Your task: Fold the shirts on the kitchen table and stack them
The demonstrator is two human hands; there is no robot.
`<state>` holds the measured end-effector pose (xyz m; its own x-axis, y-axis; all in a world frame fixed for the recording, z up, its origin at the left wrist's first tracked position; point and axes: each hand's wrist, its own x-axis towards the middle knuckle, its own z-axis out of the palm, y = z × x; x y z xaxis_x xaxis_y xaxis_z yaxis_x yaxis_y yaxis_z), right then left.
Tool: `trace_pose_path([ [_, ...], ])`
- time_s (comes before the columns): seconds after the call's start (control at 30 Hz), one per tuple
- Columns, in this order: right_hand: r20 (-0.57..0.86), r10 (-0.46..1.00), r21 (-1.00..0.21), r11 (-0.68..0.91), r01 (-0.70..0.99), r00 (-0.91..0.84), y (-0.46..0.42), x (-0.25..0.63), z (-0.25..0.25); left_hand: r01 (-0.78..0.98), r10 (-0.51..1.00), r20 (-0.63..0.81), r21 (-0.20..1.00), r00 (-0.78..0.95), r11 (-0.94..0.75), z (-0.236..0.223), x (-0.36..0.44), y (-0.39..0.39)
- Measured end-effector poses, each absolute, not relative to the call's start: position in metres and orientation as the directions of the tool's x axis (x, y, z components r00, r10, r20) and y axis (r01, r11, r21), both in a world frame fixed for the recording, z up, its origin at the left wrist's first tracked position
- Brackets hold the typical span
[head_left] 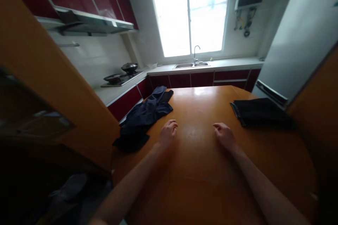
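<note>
My left hand (168,133) rests on the wooden table (195,154) with its fingers curled in and nothing showing in them. Just beyond and to the left of it lies a crumpled dark navy garment (148,110), spread along the table's left edge; its exact kind I cannot tell. My right hand (224,135), also loosely closed and bare, sits on the tabletop across from the left one. To its right is a folded black cloth item (261,112), flat and neatly squared, apart from the hand.
Past the table, a white counter (224,63) holds a sink (185,65) with a tall faucet (195,54). Two pans stand on the stove (123,79) at left. A fridge (298,42) stands at right, and a wooden frame (60,66) borders the left.
</note>
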<state>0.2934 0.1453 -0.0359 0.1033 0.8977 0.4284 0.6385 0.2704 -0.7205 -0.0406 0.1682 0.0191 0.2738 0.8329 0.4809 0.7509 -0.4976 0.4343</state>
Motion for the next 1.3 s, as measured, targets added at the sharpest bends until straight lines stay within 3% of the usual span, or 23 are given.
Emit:
trace_pose_path([
  [0.1, 0.584, 0.711, -0.617, 0.076, 0.783, 0.391, 0.154, 0.353, -0.032, 0.59, 0.809, 0.433, 0.554, 0.398, -0.587, -0.012, 0.015, 0.166],
  [0.17, 0.611, 0.6, -0.587, -0.094, 0.804, 0.517, 0.153, 0.395, -0.033, 0.499, 0.778, 0.411, 0.602, 0.475, -0.623, -0.022, 0.03, 0.163],
  [0.27, 0.58, 0.553, -0.571, -0.247, 0.783, 0.598, 0.152, 0.432, -0.037, 0.413, 0.779, 0.426, 0.674, 0.459, -0.612, -0.026, 0.026, 0.164],
  [0.37, 0.571, 0.575, -0.529, -0.288, 0.798, 0.586, 0.157, 0.431, -0.04, 0.397, 0.84, 0.396, 0.75, 0.371, -0.529, -0.026, 0.015, 0.168],
  [0.5, 0.574, 0.562, -0.568, -0.25, 0.784, 0.595, 0.17, 0.412, -0.036, 0.394, 0.898, 0.308, 0.818, 0.315, -0.419, -0.028, 0.012, 0.173],
  [0.73, 0.604, 0.533, -0.617, -0.157, 0.771, 0.592, 0.164, 0.409, -0.02, 0.358, 0.894, 0.278, 0.842, 0.352, -0.403, -0.022, 0.015, 0.171],
  [0.87, 0.623, 0.572, -0.677, 0.051, 0.735, 0.534, 0.15, 0.368, 0.002, 0.305, 0.908, 0.286, 0.874, 0.306, -0.378, -0.022, 0.015, 0.173],
  [0.93, 0.559, 0.682, -0.764, 0.202, 0.612, 0.473, 0.14, 0.332, 0.014, 0.273, 0.923, 0.309, 0.89, 0.228, -0.365, -0.025, 0.016, 0.175],
  [1.0, 0.441, 0.852, -0.853, 0.299, 0.428, 0.283, 0.128, 0.295, 0.024, 0.251, 0.928, 0.336, 0.896, 0.16, -0.367, -0.028, 0.016, 0.176],
  [1.13, 0.272, 0.962, -0.956, 0.274, 0.101, -0.032, 0.11, 0.25, 0.033, 0.303, 0.893, 0.413, 0.84, 0.179, -0.45, -0.025, 0.016, 0.171],
  [1.23, 0.207, 0.978, -0.978, 0.206, -0.011, -0.018, 0.112, 0.252, 0.027, 0.354, 0.851, 0.463, 0.774, 0.247, -0.524, -0.019, 0.016, 0.164],
  [1.3, 0.169, 0.984, -0.985, 0.171, -0.033, 0.054, 0.12, 0.26, 0.018, 0.37, 0.862, 0.416, 0.782, 0.291, -0.502, -0.016, 0.015, 0.16],
])
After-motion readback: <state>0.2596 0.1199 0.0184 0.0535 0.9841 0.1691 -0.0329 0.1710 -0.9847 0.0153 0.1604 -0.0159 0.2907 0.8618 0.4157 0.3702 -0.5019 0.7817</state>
